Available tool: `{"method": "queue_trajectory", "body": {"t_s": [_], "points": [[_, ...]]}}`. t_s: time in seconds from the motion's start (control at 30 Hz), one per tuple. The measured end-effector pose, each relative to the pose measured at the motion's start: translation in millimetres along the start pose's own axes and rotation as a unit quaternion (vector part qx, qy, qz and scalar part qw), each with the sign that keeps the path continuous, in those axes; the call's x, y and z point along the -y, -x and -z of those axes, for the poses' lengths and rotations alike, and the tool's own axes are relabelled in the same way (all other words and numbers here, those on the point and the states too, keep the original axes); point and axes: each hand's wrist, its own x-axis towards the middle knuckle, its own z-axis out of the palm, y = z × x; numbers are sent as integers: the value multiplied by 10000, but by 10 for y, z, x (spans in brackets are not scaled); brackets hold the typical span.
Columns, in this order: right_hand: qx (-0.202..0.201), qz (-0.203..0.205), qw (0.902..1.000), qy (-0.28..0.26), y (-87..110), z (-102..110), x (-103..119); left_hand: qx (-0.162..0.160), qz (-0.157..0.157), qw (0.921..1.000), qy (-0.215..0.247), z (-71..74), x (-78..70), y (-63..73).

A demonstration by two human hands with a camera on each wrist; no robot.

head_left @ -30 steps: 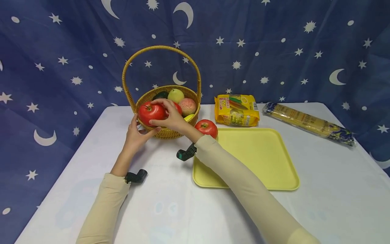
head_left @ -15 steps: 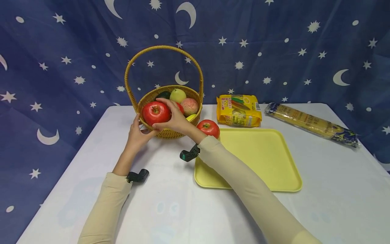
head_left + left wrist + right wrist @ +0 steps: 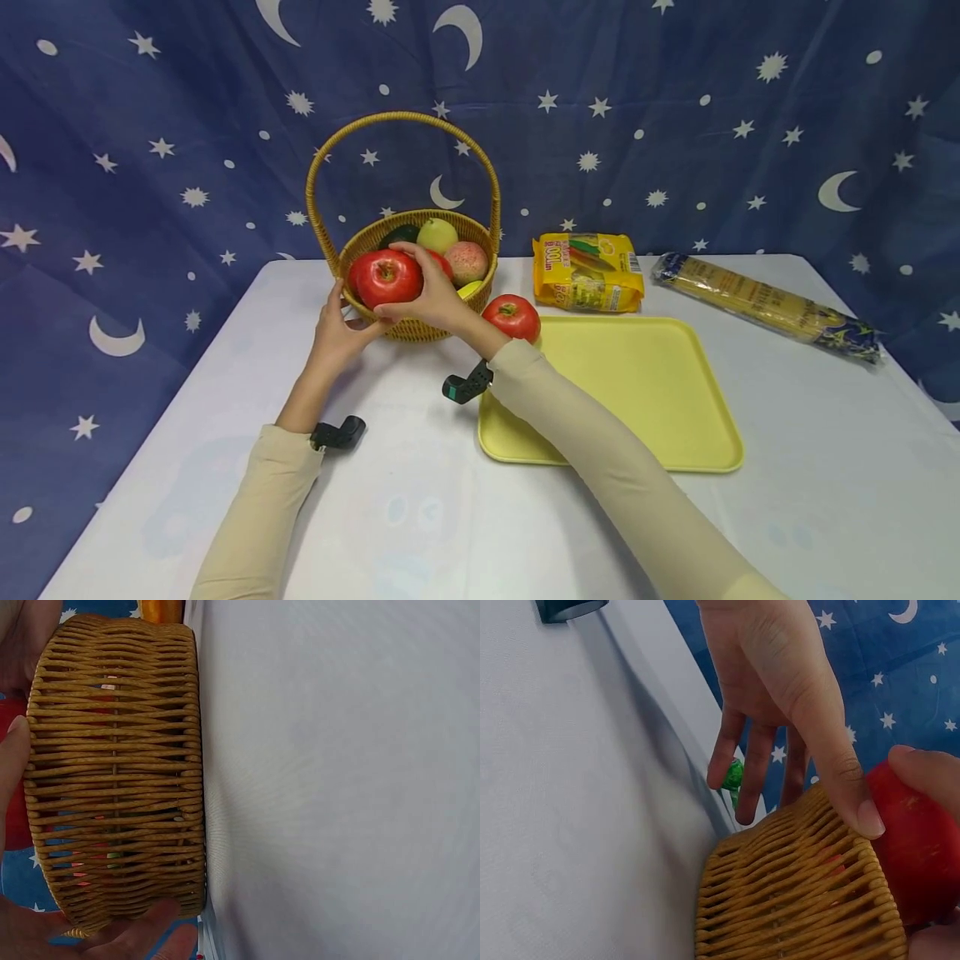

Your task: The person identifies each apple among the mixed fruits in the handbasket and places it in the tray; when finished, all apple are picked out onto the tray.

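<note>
A wicker basket (image 3: 416, 330) with a tall arched handle stands at the back left of the table, holding several fruits. My left hand (image 3: 339, 340) spans its front left wall; in the right wrist view that hand's thumb presses the rim and its fingers reach down outside the wall. My right hand (image 3: 435, 293) grips a big red apple (image 3: 388, 278) at the basket's front, fingers over the top and thumb below. Around it lie a pear (image 3: 437, 235), a peach-like fruit (image 3: 466, 262), something yellow (image 3: 470, 289) and a dark green fruit (image 3: 400, 235). Another red fruit is partly hidden.
A second red apple (image 3: 512, 317) sits at the back left corner of a yellow tray (image 3: 630, 392). Behind the tray is a yellow snack packet (image 3: 588, 273), and a long noodle packet (image 3: 765, 304) lies further right. A small shiny green thing (image 3: 733, 775) shows behind the left fingers.
The apple in my right hand has shifted slightly to the right within the basket, and a bit of red shows at its left. The left hand stays on the basket; the view has shifted slightly.
</note>
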Motion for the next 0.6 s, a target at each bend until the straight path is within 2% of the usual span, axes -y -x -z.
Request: {"method": "queue_trajectory", "body": {"t_s": [0.3, 0.6], "points": [[-254, -26, 9997, -53, 42, -28, 13, -53, -85, 9999, -1, 2, 22, -10], [-310, 106, 9994, -112, 87, -15, 20, -30, -92, 9999, -38, 5, 17, -3]]}}
